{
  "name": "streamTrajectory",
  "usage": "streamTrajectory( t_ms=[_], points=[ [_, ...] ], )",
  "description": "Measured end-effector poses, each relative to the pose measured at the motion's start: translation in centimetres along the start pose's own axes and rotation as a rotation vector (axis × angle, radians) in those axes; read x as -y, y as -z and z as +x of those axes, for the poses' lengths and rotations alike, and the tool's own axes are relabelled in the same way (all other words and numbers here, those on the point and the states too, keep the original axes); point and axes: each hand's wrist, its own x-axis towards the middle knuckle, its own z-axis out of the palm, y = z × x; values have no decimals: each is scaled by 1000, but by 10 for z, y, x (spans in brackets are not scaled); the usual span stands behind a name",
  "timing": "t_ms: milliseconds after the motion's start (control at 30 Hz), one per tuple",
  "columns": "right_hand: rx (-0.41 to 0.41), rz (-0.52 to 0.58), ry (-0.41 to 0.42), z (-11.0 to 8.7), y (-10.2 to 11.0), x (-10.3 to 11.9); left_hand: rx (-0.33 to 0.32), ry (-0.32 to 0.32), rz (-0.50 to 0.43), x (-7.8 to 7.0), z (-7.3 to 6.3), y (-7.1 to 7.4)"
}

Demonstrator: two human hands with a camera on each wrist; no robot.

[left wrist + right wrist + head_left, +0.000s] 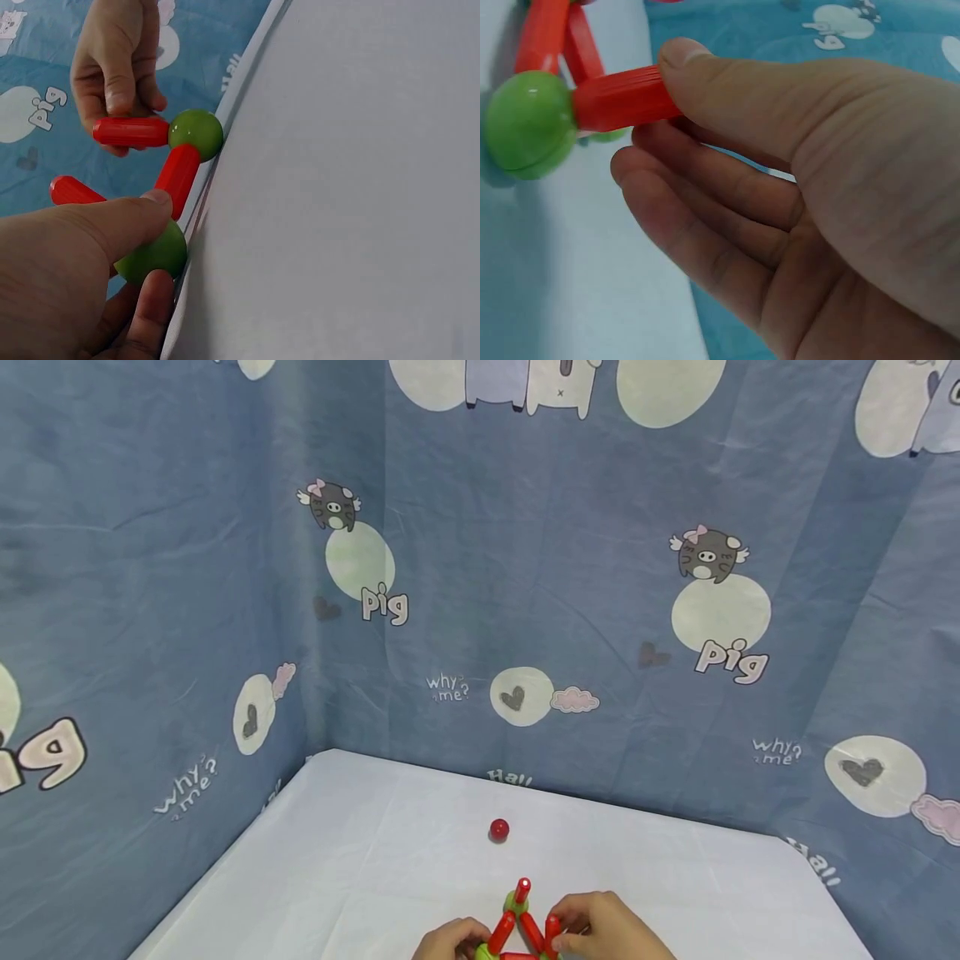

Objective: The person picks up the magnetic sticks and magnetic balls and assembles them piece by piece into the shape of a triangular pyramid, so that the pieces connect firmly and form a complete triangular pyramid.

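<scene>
Red rods and green balls are joined in a triangular frame near the front of the table, in the head view. A red rod [522, 890] stands up from the far green ball [516, 906]. My left hand [453, 937] grips the left corner's green ball [161, 255] between thumb and fingers. At the right corner my right hand [603, 928] pinches another upright red rod [626, 99] between thumb and index finger; its lower end meets a green ball [531, 124]. The right hand's other fingers are loosely bent, touching nothing visible. The head view cuts off the frame's near side.
A small red ball [499, 829] lies on the white-covered table [405, 827], beyond the frame. Blue printed cloth [525, 568] hangs behind the table and along its left side.
</scene>
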Motion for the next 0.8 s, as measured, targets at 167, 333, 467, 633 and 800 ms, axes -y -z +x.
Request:
streamTrajectory(
  t_ms=[167,333,467,633,800],
  points=[
    [9,40,2,6,-7,-4,-6,-4,1,0,-1,3],
    [-2,51,-5,8,-11,-6,-38,-26,0,-1,-4,1],
    [-13,49,-9,10,-11,-5,-56,-40,-1,-2,-5,-1],
    [-17,23,24,12,-13,-4,-57,-35,-2,-2,-5,-1],
    [-27,21,28,13,-16,-2,-80,-30,6,-4,-6,-2]
  ],
)
